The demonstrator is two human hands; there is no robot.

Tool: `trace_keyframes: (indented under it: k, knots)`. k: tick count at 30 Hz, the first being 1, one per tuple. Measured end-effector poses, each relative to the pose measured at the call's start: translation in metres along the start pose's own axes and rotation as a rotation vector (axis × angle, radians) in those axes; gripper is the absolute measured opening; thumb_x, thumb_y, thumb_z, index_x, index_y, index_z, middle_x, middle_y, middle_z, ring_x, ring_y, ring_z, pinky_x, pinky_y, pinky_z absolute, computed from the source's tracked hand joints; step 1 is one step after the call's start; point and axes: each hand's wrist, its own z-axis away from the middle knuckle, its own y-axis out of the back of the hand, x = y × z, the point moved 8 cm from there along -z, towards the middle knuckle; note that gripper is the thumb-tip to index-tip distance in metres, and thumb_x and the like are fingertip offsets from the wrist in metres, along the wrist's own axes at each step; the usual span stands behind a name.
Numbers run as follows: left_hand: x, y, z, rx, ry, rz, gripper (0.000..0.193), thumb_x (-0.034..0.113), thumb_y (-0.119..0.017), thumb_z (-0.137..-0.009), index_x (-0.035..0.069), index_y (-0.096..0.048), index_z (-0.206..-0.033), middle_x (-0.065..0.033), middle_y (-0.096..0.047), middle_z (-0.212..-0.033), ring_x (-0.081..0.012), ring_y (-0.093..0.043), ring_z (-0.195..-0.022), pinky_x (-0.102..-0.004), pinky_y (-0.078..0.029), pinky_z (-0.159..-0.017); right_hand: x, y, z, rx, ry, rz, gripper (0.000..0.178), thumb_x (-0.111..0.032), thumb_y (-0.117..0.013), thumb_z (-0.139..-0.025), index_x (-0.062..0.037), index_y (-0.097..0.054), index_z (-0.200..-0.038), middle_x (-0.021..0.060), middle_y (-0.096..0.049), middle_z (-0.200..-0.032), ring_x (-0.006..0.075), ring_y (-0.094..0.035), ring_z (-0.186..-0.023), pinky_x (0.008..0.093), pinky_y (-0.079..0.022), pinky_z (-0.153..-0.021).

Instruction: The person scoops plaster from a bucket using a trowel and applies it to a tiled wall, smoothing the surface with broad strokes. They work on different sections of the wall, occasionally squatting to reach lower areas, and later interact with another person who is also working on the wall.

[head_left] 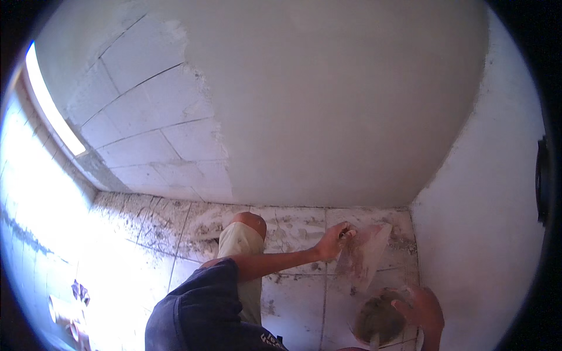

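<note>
In the head view, the left hand (332, 243) has its fingers curled, apparently gripping a flat, pale plate (369, 251) that extends just right of them. Nearer the body, the right hand (424, 310) bends over a round container (357, 320) of grey mix (381, 322) — whether its fingers pinch anything, I cannot tell. The step looks like handling mix; lifting it calls for a level plate.

Pale floor tiles (293, 301) carry grey-brown smears and crumbs. A plain white wall (480, 234) rises on the right, with a black object (542, 181) at its outer edge. A narrow bright opening (55, 102) shows at left; below, glare blurs a small dark item (80, 292), perhaps crumpled.
</note>
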Motion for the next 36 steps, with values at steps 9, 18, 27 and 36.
trace_keyframes:
  k: [9, 18, 27, 36]
  knots:
    - [0.066, -0.094, 0.016, 0.118, -0.055, -0.132, 0.027, 0.026, -0.054, -0.106, -0.001, -0.058, -0.104, -0.0176, -0.058, -0.086, -0.0292, -0.051, -0.077, -0.0403, -0.046, -0.075, 0.138, -0.015, 0.027, 0.206, 0.032, 0.142, 0.057, -0.043, -0.070, -0.089, -0.0013, -0.062, -0.127, 0.0254, -0.066, -0.115, 0.0431, -0.061, -0.111, 0.0513, -0.048, -0.097]
    - [0.138, -0.144, 0.013, 0.121, -0.192, -0.252, 0.030, 0.028, -0.053, -0.105, 0.001, -0.063, -0.111, -0.0200, -0.069, -0.103, -0.0388, -0.065, -0.106, -0.0452, -0.050, -0.090, 0.224, -0.098, 0.034, 0.212, -0.143, -0.074, 0.057, -0.041, -0.067, -0.091, -0.0017, -0.061, -0.132, 0.0209, -0.063, -0.132, 0.0392, -0.057, -0.125, 0.0456, -0.043, -0.108]
    - [0.038, -0.185, -0.003, -0.003, -0.153, 0.031, 0.039, 0.034, -0.052, -0.107, -0.002, -0.062, -0.114, -0.0217, -0.065, -0.099, -0.0295, -0.061, -0.089, -0.0423, -0.048, -0.084, 0.208, -0.137, 0.035, -0.076, -0.398, -0.109, 0.052, -0.030, -0.072, -0.090, -0.0020, -0.061, -0.133, 0.0146, -0.065, -0.130, 0.0325, -0.064, -0.117, 0.0442, -0.050, -0.099]
    - [-0.122, -0.183, -0.025, -0.003, -0.012, -0.131, 0.048, 0.032, -0.054, -0.105, -0.002, -0.052, -0.138, -0.0235, -0.062, -0.130, -0.0335, -0.059, -0.122, -0.0413, -0.047, -0.104, 0.094, -0.097, 0.018, 0.243, -0.228, -0.317, 0.050, -0.025, -0.055, -0.101, -0.0014, -0.051, -0.145, 0.0182, -0.056, -0.144, 0.0321, -0.052, -0.134, 0.0416, -0.038, -0.114]
